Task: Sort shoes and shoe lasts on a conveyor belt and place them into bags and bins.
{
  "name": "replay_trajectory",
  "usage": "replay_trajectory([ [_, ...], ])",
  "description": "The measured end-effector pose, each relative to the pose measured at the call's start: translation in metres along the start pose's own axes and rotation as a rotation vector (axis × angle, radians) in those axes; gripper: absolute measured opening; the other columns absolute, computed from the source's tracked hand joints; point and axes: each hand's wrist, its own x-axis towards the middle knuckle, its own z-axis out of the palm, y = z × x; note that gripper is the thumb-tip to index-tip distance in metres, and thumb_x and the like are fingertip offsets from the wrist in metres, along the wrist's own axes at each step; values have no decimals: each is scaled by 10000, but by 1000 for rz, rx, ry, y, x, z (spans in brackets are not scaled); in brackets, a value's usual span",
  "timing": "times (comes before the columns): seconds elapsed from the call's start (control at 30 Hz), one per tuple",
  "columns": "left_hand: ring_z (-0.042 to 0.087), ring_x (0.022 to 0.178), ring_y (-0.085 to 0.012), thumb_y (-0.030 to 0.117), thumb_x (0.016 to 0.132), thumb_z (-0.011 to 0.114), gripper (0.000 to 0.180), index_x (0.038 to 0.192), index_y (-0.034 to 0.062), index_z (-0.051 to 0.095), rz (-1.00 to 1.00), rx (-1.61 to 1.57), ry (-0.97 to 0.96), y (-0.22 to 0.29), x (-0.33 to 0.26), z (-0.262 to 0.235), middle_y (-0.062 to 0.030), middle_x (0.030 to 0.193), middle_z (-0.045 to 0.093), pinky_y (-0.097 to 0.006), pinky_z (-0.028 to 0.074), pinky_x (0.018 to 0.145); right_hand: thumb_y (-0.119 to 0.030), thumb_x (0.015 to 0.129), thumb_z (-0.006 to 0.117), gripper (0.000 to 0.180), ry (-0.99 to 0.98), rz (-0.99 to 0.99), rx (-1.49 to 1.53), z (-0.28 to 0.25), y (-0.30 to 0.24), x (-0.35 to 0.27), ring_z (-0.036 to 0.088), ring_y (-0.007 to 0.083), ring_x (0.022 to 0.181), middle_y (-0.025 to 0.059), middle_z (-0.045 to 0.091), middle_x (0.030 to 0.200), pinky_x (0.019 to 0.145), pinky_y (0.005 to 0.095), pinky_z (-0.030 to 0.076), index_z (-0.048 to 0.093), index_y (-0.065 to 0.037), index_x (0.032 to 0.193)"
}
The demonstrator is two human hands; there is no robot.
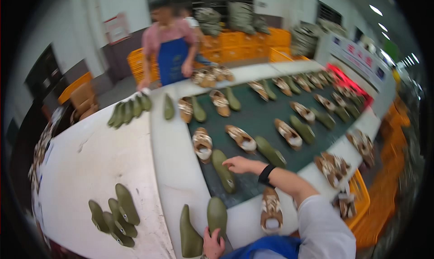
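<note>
My left hand (213,246) is closed round the lower end of a green shoe last (217,213) at the near edge of the white table. Beside it, a second green last (190,234) lies on its side. Reaching over the dark green belt, my right hand (242,164) has its fingertips at the edge of another green last (221,175), fingers partly stretched and not wrapped round it. A brown and white shoe (202,144) lies just beyond that last. Near my right forearm, a brown lace-up shoe (271,211) rests on the white border.
Several brown shoes and green lasts lie in rows along the belt (253,168). More lasts (118,214) sit on the white tabletop (99,168) at left. A person in a blue apron (174,60) stands across the table. Orange crates (359,193) stand at right and behind.
</note>
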Motion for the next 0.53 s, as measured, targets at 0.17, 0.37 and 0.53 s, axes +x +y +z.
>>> replay_trajectory([
  [0.17,333,1218,-429,74,674,586,474,1138,48,494,104,-11,-31,-8,-2,11,-297,1311,323,-450,336,969,-177,807,553,382,95,174,465,-25,-7,-233,610,170,793,77,648,910,720,313,487,539,-61,1171],
  [0.37,350,1184,-453,500,737,629,684,1269,115,439,396,335,-4,-7,9,-5,-309,1284,359,-534,295,978,-142,745,571,274,646,949,359,147,-3,-540,626,269,744,140,648,822,664,355,500,613,-6,979],
  [0.53,353,1219,-404,567,792,541,744,1357,128,339,628,417,-56,73,20,-28,-159,1374,353,-515,301,994,-125,696,547,254,261,1629,412,324,-57,-672,615,326,914,202,640,941,781,409,483,671,-11,886],
])
